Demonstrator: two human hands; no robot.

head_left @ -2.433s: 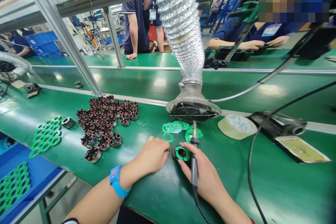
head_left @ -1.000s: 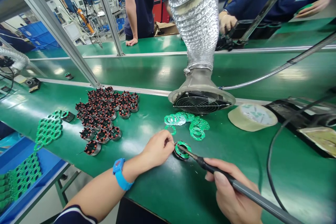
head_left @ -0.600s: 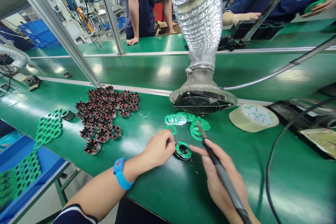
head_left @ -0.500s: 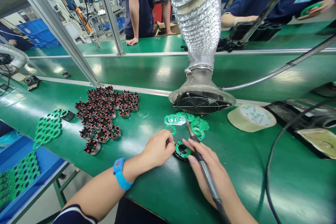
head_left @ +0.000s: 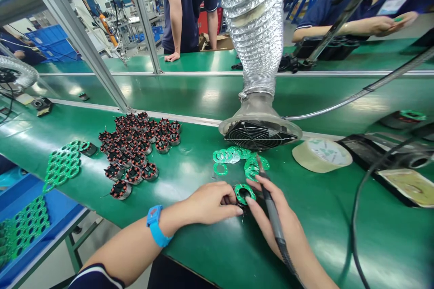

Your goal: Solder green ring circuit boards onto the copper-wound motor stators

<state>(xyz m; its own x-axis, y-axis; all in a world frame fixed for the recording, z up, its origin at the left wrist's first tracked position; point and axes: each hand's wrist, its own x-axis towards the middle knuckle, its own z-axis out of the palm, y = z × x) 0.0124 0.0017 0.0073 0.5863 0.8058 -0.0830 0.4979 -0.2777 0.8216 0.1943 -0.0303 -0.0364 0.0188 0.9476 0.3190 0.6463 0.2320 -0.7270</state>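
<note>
A motor stator with a green ring-shaped circuit board (head_left: 240, 188) on top stands on the bench in front of me. My left hand (head_left: 212, 202), with a blue strap on its wrist, grips the stator's left side between thumb and curled fingers. In my right hand (head_left: 283, 212) is a soldering iron (head_left: 274, 216), its tip pointing up and away over the loose boards. The right thumb and a finger also reach the right side of the ring board. Loose green ring boards (head_left: 221, 170) lie just beyond, some overlapping.
Many copper-wound stators (head_left: 134, 146) are grouped at left, near a green board panel (head_left: 64, 165). A fume extractor hood (head_left: 259, 131) hangs ahead. At right are a tape roll (head_left: 322, 156), an iron stand with a sponge (head_left: 408, 185) and a black cable (head_left: 354, 226). Two people are across the bench.
The stator and my left hand have shifted slightly right. My left thumb is now extended along the stator's near side. The soldering iron has moved right with my right hand.
</note>
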